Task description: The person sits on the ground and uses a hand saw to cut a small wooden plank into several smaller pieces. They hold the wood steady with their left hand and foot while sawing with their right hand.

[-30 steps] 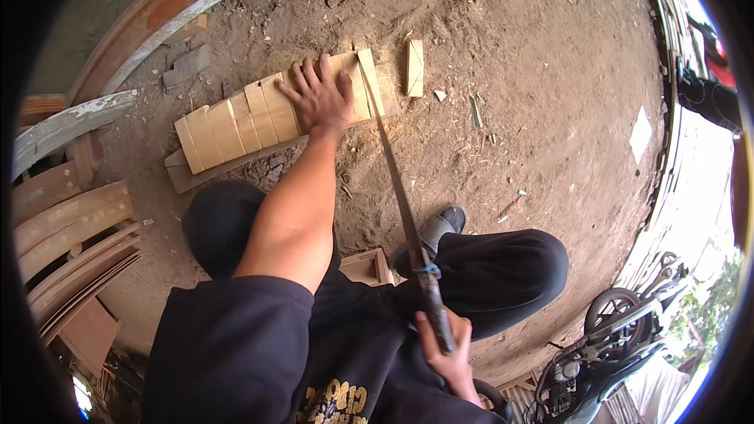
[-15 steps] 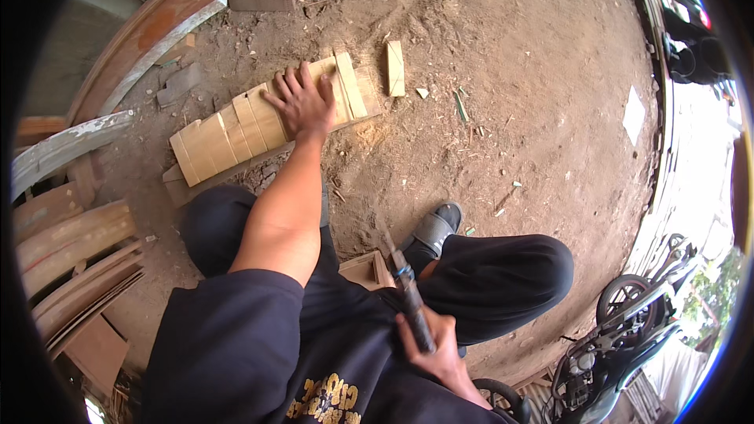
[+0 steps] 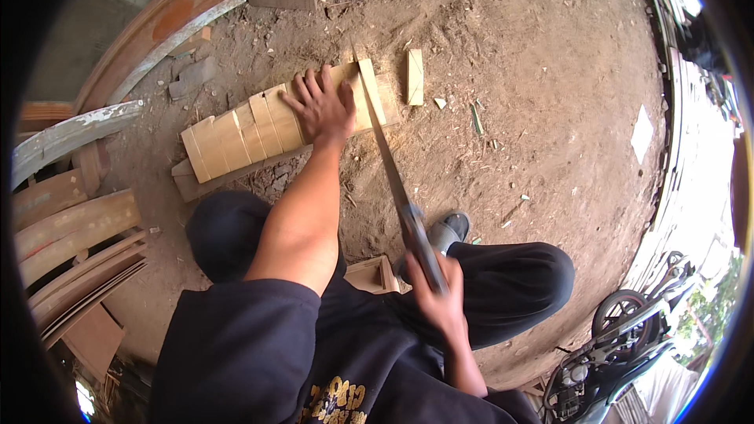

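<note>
A row of pale wooden pieces [image 3: 236,133] lies on a darker board [image 3: 192,184] on the dirt ground. My left hand [image 3: 320,106] presses flat on the right part of that row, fingers spread. My right hand [image 3: 436,298] grips the dark handle of a hand saw [image 3: 390,173]. The saw's blade runs up and left to the wood just right of my left hand. A cut-off wooden block [image 3: 415,76] lies loose to the right of the row.
Curved wooden planks [image 3: 75,228] are stacked at the left, a big curved beam [image 3: 181,16] at the top left. My shoe [image 3: 449,228] rests below the saw, a small wooden box [image 3: 375,273] by my knee. A motorcycle [image 3: 620,345] stands at the lower right.
The saw was pulled back toward me half a second ago and has since been pushed forward onto the wood again. My left hand stays on the row.
</note>
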### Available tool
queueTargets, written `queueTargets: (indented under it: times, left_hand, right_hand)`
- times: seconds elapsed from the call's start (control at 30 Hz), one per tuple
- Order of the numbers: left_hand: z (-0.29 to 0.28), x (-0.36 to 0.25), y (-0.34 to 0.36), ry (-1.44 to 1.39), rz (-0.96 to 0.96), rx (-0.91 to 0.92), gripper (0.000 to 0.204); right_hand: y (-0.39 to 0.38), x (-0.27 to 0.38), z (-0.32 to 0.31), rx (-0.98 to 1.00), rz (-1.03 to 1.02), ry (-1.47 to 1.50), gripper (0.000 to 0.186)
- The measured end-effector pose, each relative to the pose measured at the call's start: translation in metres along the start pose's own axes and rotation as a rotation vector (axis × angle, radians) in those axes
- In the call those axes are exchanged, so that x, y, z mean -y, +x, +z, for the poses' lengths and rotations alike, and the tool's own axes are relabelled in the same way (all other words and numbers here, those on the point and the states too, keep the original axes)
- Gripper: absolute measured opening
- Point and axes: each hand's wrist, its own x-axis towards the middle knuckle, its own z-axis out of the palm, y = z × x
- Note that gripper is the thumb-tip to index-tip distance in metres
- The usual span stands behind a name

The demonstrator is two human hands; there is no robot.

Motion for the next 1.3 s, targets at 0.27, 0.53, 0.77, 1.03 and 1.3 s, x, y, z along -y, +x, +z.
queueTargets:
  times: [0.27,0.53,0.77,1.03,1.3]
  left_hand:
    - [0.006,0.005,-0.003,0.0,-0.007,-0.074,0.059]
    - [0.005,0.005,-0.008,0.0,-0.004,-0.042,0.058]
    - [-0.003,-0.003,0.001,0.006,0.002,-0.046,0.059]
    - [0.007,-0.001,0.002,-0.01,-0.016,-0.087,0.059]
    - [0.014,0.007,-0.002,-0.001,0.002,-0.11,0.059]
  right_hand:
    - [-0.043,0.018,-0.009,-0.005,0.067,-0.076,0.012]
    - [0.018,0.003,0.024,0.012,0.036,-0.086,0.018]
    - [-0.003,0.014,0.005,0.05,-0.009,-0.091,0.015]
    - [-0.032,0.022,-0.013,0.05,0.001,-0.103,0.006]
    - [0.034,0.003,0.027,0.016,-0.041,-0.129,0.018]
